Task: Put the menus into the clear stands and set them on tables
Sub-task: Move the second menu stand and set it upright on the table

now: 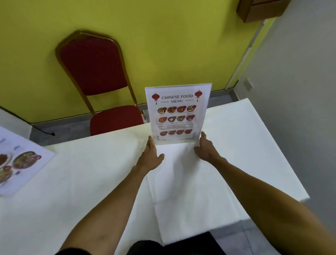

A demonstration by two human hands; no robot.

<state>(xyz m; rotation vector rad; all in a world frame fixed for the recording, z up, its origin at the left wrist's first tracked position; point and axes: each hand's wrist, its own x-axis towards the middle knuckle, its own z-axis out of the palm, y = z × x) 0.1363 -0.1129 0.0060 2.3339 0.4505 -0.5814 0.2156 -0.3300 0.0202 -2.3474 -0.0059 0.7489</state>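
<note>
A clear stand holding a "Chinese Food Menu" sheet (177, 115) stands upright near the far edge of a table with a white cloth (89, 177). My left hand (151, 156) rests flat at the stand's lower left corner, fingertips touching its edge. My right hand (205, 148) sits at the lower right corner, fingers straight and touching that side. Neither hand wraps around the stand. More menu sheets (14, 163) with food pictures lie flat at the table's left edge.
A red chair with a gold frame (97, 78) stands behind the table against a yellow-green wall. A black cable (39, 128) runs along the floor at left. The table's right edge drops off to grey floor (306, 141). A brown box (264, 5) hangs top right.
</note>
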